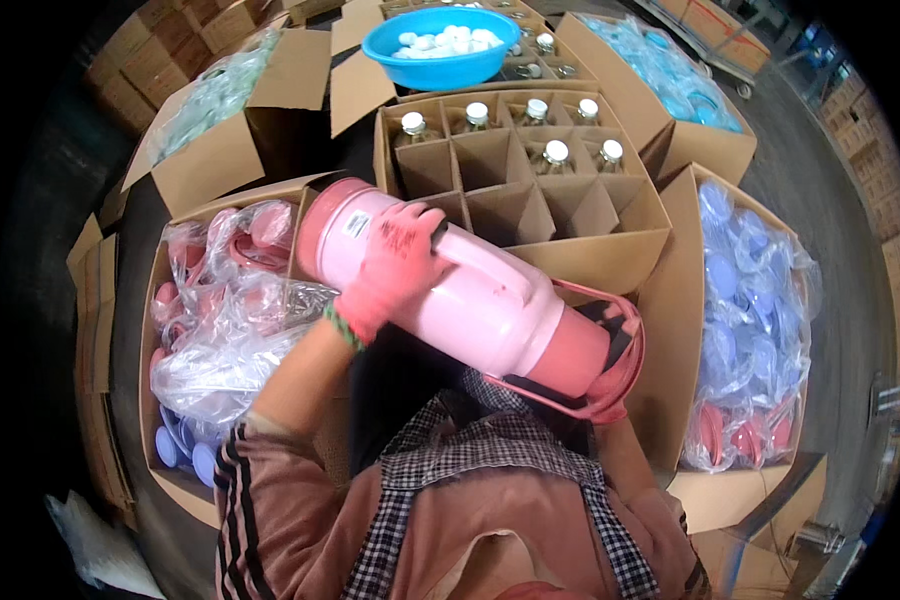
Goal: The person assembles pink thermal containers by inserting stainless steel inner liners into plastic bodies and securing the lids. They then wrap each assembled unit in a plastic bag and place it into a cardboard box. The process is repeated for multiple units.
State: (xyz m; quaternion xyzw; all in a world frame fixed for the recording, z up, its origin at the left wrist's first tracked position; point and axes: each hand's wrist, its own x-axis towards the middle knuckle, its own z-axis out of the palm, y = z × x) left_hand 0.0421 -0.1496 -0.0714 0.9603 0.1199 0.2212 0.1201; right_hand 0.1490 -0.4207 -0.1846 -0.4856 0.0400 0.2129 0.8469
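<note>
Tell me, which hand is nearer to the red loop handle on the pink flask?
Right. The right hand is at the red loop handle, partly hidden; the left hand grips the body of the pink flask, farther from the loop.

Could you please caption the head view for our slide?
Gloved left hand and right hand hold a pink flask beside a carton of bottles.

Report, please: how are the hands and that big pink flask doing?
Left hand grips pink flask, flask slanted. Right hand by its carrying handle, partly hidden. Nothing seen blocking; divided carton with bottles just beyond.
</note>
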